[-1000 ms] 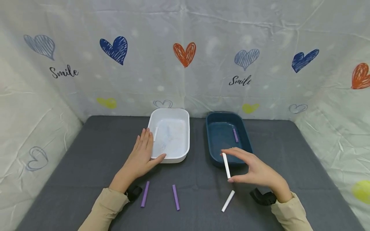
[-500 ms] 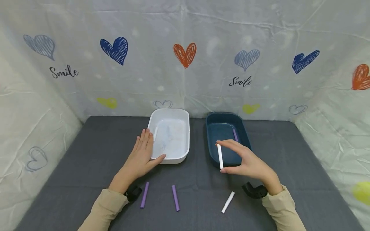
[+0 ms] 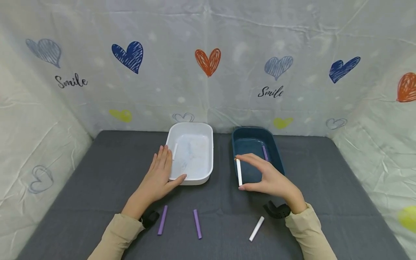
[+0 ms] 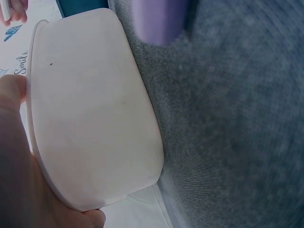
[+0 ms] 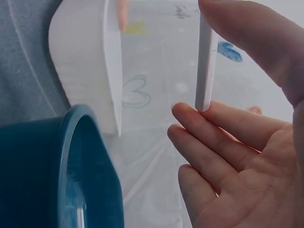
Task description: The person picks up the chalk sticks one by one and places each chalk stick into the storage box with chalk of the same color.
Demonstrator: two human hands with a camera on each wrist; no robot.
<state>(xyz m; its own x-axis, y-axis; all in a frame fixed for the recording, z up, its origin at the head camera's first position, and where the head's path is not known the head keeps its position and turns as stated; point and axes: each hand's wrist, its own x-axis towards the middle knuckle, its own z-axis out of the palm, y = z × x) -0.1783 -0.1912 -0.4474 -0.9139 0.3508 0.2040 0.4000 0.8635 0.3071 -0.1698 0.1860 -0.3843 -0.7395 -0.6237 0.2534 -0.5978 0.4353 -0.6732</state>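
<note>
My right hand [image 3: 271,177] pinches a white chalk stick [image 3: 239,172] by its ends, between thumb and fingertips. It hangs over the near left edge of the dark blue tub [image 3: 235,144]; the right wrist view shows the chalk [image 5: 205,66] above the tub's rim. With straight fingers, my left hand [image 3: 156,175] rests on the left and near rim of the white tub [image 3: 210,159]. Inside that tub, a white chalk stick [image 3: 175,151] lies along the left wall, partly hidden by the fingers. One purple chalk stick [image 3: 265,153] lies in the blue tub.
On the grey cloth nearer me lie a purple chalk stick [image 3: 162,220], a second purple stick [image 3: 197,224] and a white stick [image 3: 256,229]. A white curtain [image 3: 208,97] printed with hearts hangs behind the tubs and along both sides.
My right hand has carried the white chalk stick left and slightly away from me, from the blue tub's near side to its left edge. My left hand has stayed in place.
</note>
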